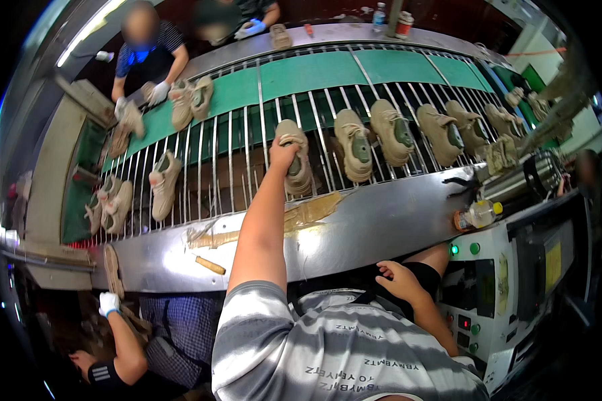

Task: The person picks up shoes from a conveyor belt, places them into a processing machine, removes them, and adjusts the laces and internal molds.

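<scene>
My left hand [284, 154] reaches forward over the metal ledge. Its fingers are closed on a beige lace-up shoe [299, 175] at the middle of the bar rack, gripping it at the opening. The shoe's toe points to the far side. My right hand [400, 281] is low at the right, by my leg, fingers loosely bent and apart, with nothing visible in it. Just right of the held shoe lies another beige shoe [353, 144] with a green lining, and beside that a similar shoe [391, 134].
Green sheets [314, 71] cover the rack's far strip. A wooden-handled tool [211, 265] and torn brown tape [314, 210] lie on the ledge [381, 207]. At right are a bottle [478, 215] and a control cabinet [478, 254]. Gloved co-workers handle shoes at far left; another sits at near left.
</scene>
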The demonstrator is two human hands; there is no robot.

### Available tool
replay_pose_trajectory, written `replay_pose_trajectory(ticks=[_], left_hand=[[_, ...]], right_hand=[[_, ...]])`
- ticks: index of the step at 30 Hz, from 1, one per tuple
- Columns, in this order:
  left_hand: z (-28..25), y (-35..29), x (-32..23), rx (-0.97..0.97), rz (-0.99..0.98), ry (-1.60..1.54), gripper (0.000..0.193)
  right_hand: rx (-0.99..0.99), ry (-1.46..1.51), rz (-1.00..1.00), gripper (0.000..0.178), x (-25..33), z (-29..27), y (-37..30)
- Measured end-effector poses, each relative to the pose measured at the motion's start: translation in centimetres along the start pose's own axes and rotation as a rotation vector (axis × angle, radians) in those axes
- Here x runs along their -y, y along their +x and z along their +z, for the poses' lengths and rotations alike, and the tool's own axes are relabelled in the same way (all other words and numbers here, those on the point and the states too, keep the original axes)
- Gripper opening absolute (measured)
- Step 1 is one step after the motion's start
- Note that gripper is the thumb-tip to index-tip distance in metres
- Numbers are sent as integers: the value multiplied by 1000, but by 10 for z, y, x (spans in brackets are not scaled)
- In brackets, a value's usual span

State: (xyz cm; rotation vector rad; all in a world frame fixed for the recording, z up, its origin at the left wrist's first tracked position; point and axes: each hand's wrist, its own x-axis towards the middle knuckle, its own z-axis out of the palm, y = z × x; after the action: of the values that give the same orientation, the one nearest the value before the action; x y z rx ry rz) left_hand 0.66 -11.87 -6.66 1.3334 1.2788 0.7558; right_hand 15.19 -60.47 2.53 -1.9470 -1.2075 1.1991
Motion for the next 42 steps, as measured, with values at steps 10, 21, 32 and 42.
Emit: replay_pose_trajectory(ticks=[10,21,32,42], left_hand=[[-148,23,58,-26,-158,-949,31],[-342,207,63,-462,62,-1309,91],[-378,354,70,-452,105,-1165,78],[-369,334,86,-570,55,-1029,51]], right_hand=[[11,-220,-208,16,29,89,108],[-71,-388,-619,10,49,134,167],[96,-328,-628,11,57,128,195],[-25,-363,-679,14,50,137,186]])
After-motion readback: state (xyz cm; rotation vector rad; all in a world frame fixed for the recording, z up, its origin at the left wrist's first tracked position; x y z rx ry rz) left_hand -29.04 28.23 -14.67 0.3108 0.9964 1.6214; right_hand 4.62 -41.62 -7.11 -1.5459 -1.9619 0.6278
